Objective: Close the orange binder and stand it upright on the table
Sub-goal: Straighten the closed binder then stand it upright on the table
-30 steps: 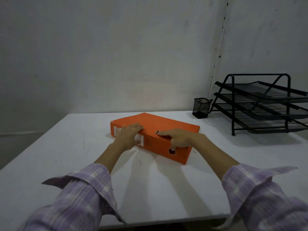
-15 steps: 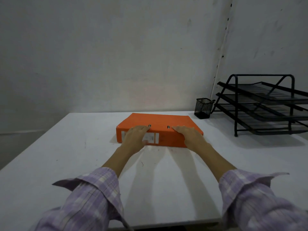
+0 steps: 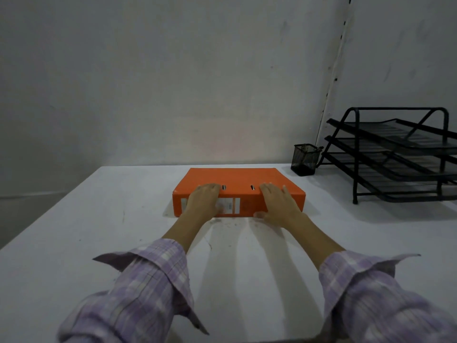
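The orange binder (image 3: 237, 178) lies flat and closed on the white table (image 3: 74, 243), its labelled spine facing me. My left hand (image 3: 204, 200) rests over the left part of the spine, fingers curled onto the top cover. On the right part of the spine sits my right hand (image 3: 278, 203), fingers spread on the cover and thumb low near the table. Both hands press against the binder from the front edge. The spine's label is partly hidden by my left hand.
A black mesh pen cup (image 3: 305, 159) stands at the back of the table, right of the binder. A black three-tier wire tray rack (image 3: 395, 154) fills the back right. A grey wall runs close behind the table.
The binder has turned from a diagonal lie until its spine squarely faces me. Both hands moved with it and now sit evenly on the spine.
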